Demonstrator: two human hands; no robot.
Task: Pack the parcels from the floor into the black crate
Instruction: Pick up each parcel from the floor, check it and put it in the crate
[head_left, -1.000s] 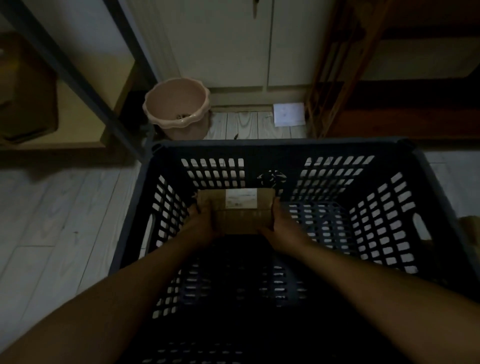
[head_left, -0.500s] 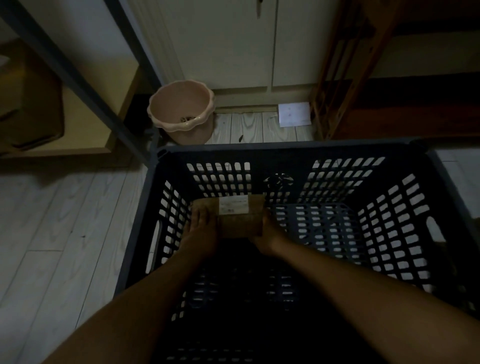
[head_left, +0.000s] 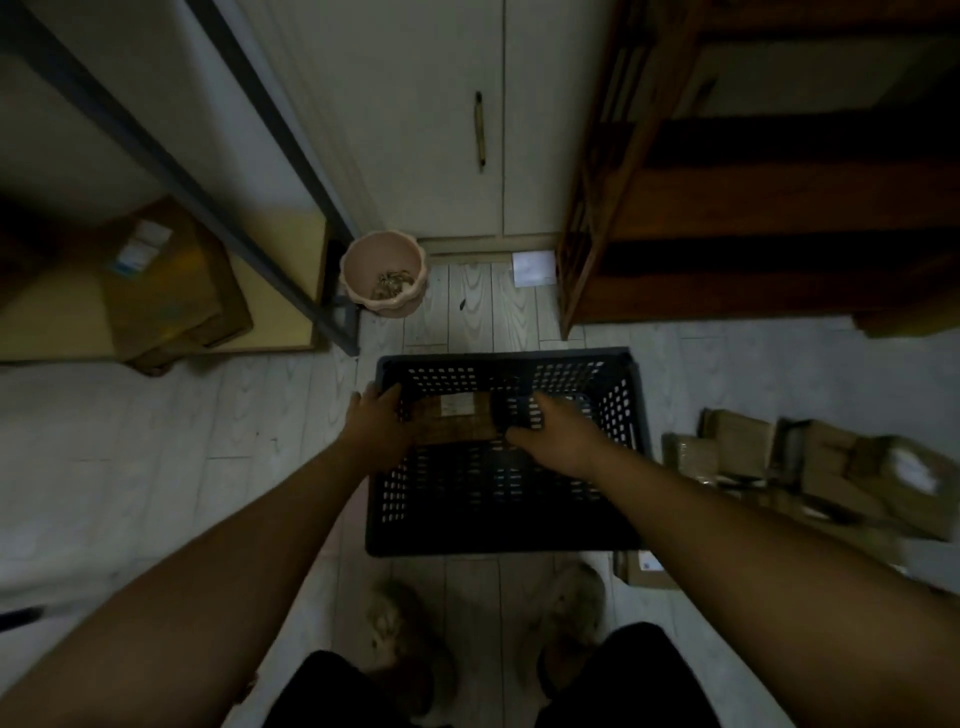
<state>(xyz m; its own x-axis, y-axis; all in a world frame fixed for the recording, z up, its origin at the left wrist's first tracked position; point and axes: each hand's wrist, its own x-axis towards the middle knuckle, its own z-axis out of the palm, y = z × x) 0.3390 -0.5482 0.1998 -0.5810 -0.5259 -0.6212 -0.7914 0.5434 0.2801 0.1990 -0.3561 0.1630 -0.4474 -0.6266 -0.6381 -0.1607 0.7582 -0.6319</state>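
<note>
The black crate (head_left: 631, 395) stands on the pale floor in front of my feet. A brown cardboard parcel (head_left: 457, 423) with a white label lies inside it against the far wall, left of centre. My left hand (head_left: 376, 423) hovers over the crate's left rim beside the parcel, fingers apart. To the parcel's right, over the crate, my right hand (head_left: 553, 434) is loosely open. Neither hand grips the parcel. A pile of brown parcels (head_left: 831, 467) lies on the floor to the right of the crate.
One small parcel (head_left: 644, 569) lies by the crate's near right corner. A pink pot (head_left: 384, 275) stands beyond the crate near a metal rack leg (head_left: 337, 322). A dark wooden shelf unit (head_left: 727, 208) is at right, a cardboard box (head_left: 166, 291) on a low shelf at left.
Both hands have let go of the parcel, which stays in the crate's far left part. The view has pulled up and back, showing my feet and the parcel pile.
</note>
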